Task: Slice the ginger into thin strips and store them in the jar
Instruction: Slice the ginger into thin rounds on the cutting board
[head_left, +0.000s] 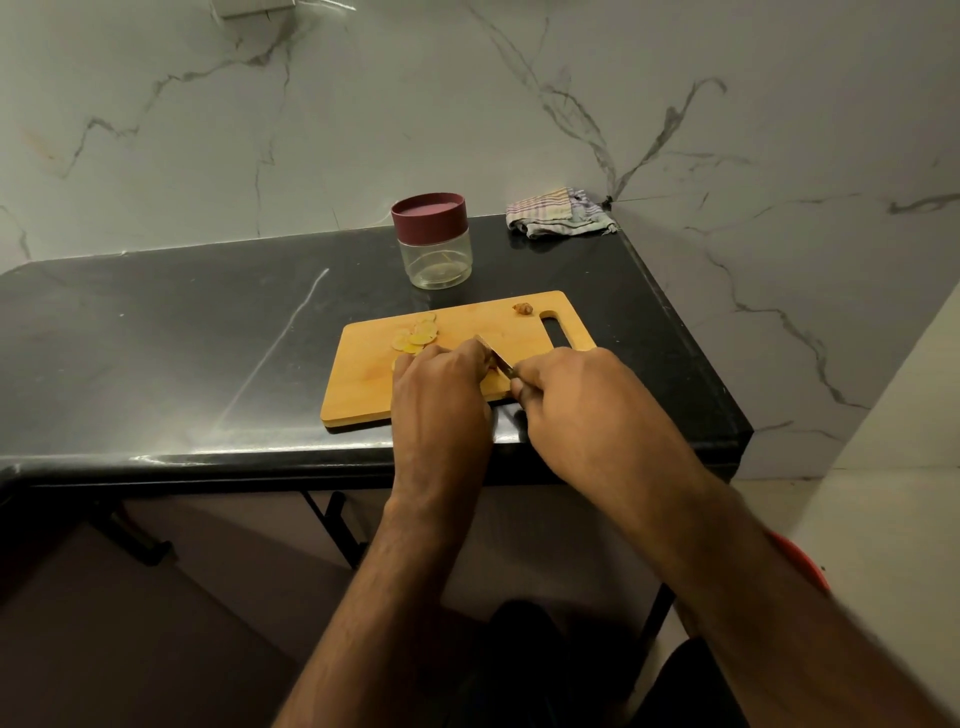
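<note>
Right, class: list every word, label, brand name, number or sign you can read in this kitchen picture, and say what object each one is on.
None: no readable text shows anywhere in this view.
Jar: maroon lid and clear body, no label visible.
Cutting board: plain wood, no brand mark.
Knife: the blade shows no lettering; most of it is hidden by the hands.
Cloth: striped pattern only, no writing.

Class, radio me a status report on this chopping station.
Right hand grips knife; left hand steadies ginger, mostly hidden. Slices on board. Jar lidded, behind board.
</note>
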